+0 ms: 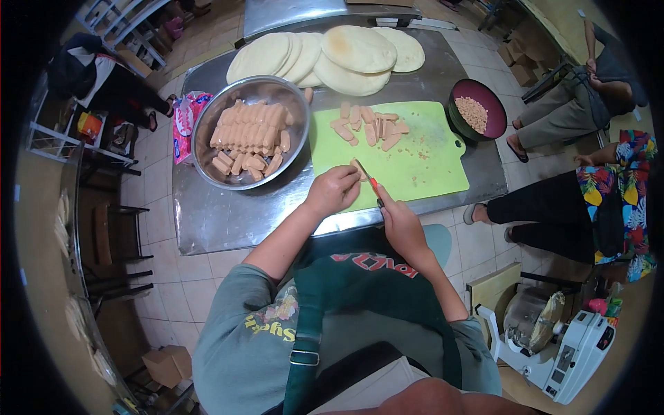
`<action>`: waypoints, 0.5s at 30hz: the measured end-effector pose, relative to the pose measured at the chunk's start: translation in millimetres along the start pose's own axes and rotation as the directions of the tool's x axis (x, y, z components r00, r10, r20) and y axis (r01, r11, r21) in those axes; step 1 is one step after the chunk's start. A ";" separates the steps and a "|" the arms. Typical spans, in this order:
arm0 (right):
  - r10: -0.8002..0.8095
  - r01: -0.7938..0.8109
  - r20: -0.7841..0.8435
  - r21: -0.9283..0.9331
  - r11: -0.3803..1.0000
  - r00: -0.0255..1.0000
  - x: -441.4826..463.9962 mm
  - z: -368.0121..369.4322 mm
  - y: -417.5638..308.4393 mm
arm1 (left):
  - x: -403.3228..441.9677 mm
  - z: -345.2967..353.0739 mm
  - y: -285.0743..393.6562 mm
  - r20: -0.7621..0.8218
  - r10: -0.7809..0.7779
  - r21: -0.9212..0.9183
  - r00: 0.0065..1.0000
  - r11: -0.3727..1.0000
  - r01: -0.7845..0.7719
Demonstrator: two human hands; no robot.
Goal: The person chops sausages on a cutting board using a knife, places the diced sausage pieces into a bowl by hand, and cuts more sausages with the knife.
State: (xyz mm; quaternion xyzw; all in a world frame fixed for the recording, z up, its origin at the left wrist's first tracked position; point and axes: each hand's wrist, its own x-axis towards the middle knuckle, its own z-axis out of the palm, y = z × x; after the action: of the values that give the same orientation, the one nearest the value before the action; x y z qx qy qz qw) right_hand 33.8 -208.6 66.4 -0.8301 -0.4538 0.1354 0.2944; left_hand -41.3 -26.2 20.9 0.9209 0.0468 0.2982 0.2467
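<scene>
My right hand (402, 226) is closed round the red and black handle of a small knife (367, 176). Its blade lies against a piece of sausage (360, 167), which my left hand (335, 189) pinches at the near edge of a green cutting board (443, 159). Several cut sausage pieces (370, 126) and small crumbs lie farther up the board. On my left stands a steel bowl (299, 121) with stacked pink sausages (252, 126) and shorter pieces. A dark bowl with a maroon inside (494, 111), at the board's right, contains diced sausage (472, 113).
Round pale flatbreads (356, 52) overlap at the back of the metal table (207, 225). A pink plastic package (183, 128) sits beside the steel bowl. People stand at the right (595, 200) and far left (104, 76). A white mixer-like machine (567, 353) is at lower right.
</scene>
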 end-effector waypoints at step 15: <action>-0.008 0.023 0.081 -0.187 0.982 0.997 14.9 6.2 -2.3 | 0.0 10.5 5.8 -0.061 -0.113 -0.049 0.992 0.993 0.110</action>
State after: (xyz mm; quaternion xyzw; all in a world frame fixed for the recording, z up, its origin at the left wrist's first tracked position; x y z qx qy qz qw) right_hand 37.5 -193.0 63.6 -0.8446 -0.4823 0.1227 0.1975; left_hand -35.6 -35.7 16.4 0.9009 0.0993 0.3143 0.2824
